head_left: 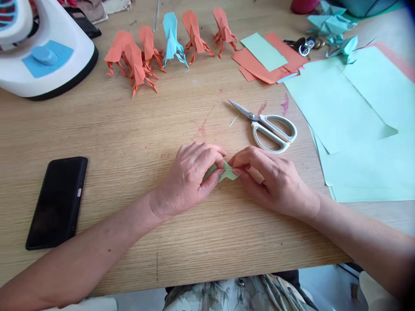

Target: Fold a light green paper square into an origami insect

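Between my two hands is a small piece of folded light green paper point(228, 173), with pointed corners showing in the gap. My left hand point(194, 172) pinches its left part between thumb and fingers, which cover much of it. On the other side, my right hand point(269, 179) grips the right end with thumb and forefinger. Both hands rest low over the wooden table point(123, 181). Just beyond my right hand lie scissors point(279, 134) with white handles, their blades pointing to the far left.
Several folded orange paper figures point(194, 36) and a blue one point(171, 39) stand along the back. Orange and green paper pieces point(264, 52), keys point(304, 45) and large green sheets point(350, 164) lie right. A phone point(56, 203) and a white fan base point(61, 56) are left.
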Demonstrator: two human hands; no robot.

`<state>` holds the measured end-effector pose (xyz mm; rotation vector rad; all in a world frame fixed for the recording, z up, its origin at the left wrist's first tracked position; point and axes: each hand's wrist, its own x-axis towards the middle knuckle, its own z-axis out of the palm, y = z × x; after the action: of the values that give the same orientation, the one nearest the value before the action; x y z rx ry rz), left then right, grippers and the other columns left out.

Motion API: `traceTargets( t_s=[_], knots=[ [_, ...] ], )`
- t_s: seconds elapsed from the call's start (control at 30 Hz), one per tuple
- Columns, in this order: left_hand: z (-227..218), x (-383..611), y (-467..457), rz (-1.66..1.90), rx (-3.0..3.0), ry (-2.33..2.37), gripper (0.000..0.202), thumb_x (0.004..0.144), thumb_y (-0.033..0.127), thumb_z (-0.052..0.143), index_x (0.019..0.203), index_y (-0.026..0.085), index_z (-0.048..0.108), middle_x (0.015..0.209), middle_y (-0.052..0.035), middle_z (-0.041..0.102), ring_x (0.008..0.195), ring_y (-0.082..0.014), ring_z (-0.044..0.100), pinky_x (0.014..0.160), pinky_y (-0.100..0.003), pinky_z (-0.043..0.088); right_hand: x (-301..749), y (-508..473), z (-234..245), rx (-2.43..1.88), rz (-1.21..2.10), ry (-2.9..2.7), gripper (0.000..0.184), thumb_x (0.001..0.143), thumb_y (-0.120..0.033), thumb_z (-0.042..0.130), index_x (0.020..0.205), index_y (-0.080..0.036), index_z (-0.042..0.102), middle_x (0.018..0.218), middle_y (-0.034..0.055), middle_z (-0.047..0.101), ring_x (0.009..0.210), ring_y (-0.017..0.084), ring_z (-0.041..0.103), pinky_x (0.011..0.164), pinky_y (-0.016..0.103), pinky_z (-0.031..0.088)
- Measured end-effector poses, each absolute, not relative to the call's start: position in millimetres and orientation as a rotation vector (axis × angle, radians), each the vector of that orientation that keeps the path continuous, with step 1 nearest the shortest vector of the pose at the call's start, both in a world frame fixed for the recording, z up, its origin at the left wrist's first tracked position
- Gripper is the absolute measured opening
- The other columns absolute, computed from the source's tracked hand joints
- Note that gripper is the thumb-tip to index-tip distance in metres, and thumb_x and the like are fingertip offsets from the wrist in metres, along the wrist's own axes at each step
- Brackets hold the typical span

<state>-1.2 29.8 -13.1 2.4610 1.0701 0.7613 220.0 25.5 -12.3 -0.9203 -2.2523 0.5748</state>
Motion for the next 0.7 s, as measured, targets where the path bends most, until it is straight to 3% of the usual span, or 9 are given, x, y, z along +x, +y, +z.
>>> traceTargets(
  t_s=[0.03,0.17,0.27,0.43,0.53,0.7],
  knots=[
    [-12.2,-1.0,29.3,0.806,2.43,1.068,0.009,0.097,0.014,0.052,0.093,0.022,0.054,0.107,-0.0053,0.069,0.102,-0.0204,0.063,0.091,-0.04,0.049,219.7,24.8,-12.5,-0.928,0.622,-2.197,0.004,0.098,-0.018,0.055,0.102,-0.018,0.056,0.09,0.0041,0.067,0.074,0.014,0.064,0.067,0.028,0.052],
    [-7.9,3.5,23.0,1.017,2.275,1.146,0.009,0.098,0.015,0.054,0.093,0.023,0.053,0.098,-0.0035,0.065,0.095,-0.0175,0.063,0.085,-0.035,0.052,215.2,22.3,-11.7,-1.007,0.955,-1.981,0.029,0.09,-0.028,0.07,0.113,-0.017,0.055,0.089,0.0022,0.068,0.07,0.012,0.065,0.063,0.025,0.053],
    [-6.8,9.0,15.5,1.079,2.204,1.161,0.009,0.098,0.017,0.055,0.092,0.023,0.053,0.095,-0.0036,0.064,0.092,-0.0173,0.063,0.082,-0.034,0.054,210.4,19.7,-9.6,-1.067,1.137,-1.905,0.014,0.091,-0.026,0.067,0.099,-0.016,0.06,0.072,-0.0028,0.06,0.059,0.01,0.055,0.054,0.022,0.044],
    [-8.6,14.9,8.0,1.15,2.046,1.233,0.012,0.094,0.017,0.063,0.1,0.024,0.054,0.089,0.0007,0.063,0.075,-0.0124,0.061,0.069,-0.027,0.052,207.8,16.5,-8.4,-1.071,1.101,-1.913,0.011,0.091,-0.023,0.062,0.083,-0.016,0.061,0.076,0.0008,0.06,0.067,0.012,0.052,0.062,0.027,0.042],
    [-6.8,17.0,7.7,1.192,1.939,1.219,0.022,0.09,0.015,0.067,0.108,0.023,0.058,0.09,0.0015,0.065,0.076,-0.0107,0.063,0.071,-0.024,0.051,208.4,16.2,-9.2,-1.05,1.079,-1.903,0.015,0.091,-0.026,0.065,0.08,-0.017,0.06,0.075,0.0004,0.059,0.069,0.013,0.053,0.066,0.028,0.043],
    [-2.3,20.0,7.9,1.121,1.774,1.174,0.004,0.092,0.017,0.064,0.09,0.02,0.062,0.085,0.0009,0.067,0.074,-0.0101,0.061,0.066,-0.022,0.048,208.2,16.3,-10.3,-1.036,1.037,-1.876,0.016,0.093,-0.025,0.061,0.079,-0.018,0.059,0.073,-0.0003,0.057,0.067,0.012,0.051,0.063,0.027,0.042]
  ],
)
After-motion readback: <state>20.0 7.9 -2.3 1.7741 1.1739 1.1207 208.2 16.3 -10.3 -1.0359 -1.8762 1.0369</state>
